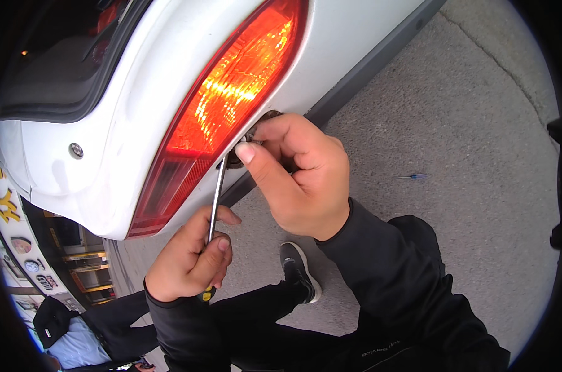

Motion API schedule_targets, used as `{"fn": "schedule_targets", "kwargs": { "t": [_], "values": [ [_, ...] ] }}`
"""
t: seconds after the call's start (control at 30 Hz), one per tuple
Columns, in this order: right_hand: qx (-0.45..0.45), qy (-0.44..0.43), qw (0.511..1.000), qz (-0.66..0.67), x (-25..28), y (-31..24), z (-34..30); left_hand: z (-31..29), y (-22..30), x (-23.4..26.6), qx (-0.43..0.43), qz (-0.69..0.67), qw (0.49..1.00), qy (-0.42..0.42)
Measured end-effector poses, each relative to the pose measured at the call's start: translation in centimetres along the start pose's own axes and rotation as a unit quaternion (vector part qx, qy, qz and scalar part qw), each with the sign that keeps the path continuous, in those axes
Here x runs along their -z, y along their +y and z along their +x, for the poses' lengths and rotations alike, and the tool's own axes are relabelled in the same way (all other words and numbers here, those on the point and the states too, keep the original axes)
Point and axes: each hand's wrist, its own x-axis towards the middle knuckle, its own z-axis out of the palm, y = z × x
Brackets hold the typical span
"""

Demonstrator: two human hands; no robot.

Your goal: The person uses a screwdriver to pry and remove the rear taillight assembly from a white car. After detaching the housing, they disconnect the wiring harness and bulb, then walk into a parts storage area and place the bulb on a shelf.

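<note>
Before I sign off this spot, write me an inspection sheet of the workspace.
Surface: rough grey ground beside a white car.
Job's things: orange-red lamp set in the bodywork; dark opening at its edge; tool with a long metal shaft, its tip at the lamp's edge.
Clutter: one thin blue item on the ground; kind unclear.
Hands: left hand grips the tool; right hand has thumb and forefinger at the opening, and whether it holds anything is unclear.
Cables: nothing seen; the right hand hides much of the opening.
Surroundings: bystander in a light blue top and a shopfront, both at lower left.
</note>
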Motion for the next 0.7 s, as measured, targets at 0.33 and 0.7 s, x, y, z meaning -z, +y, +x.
{"fn": "schedule_targets", "kwargs": {
  "t": [0.33, 0.7],
  "values": [
    [0.023, -0.01, 0.995, -0.093, 0.2, -1.7, -0.1, 0.4, -0.6, -4.9, -0.052, -0.107, 0.987, 0.106],
    [-0.025, -0.044, 0.994, -0.096, 1.0, -2.2, 0.5, 3.2, -1.0, -14.0, -0.139, -0.432, 0.88, 0.143]
  ]
}}
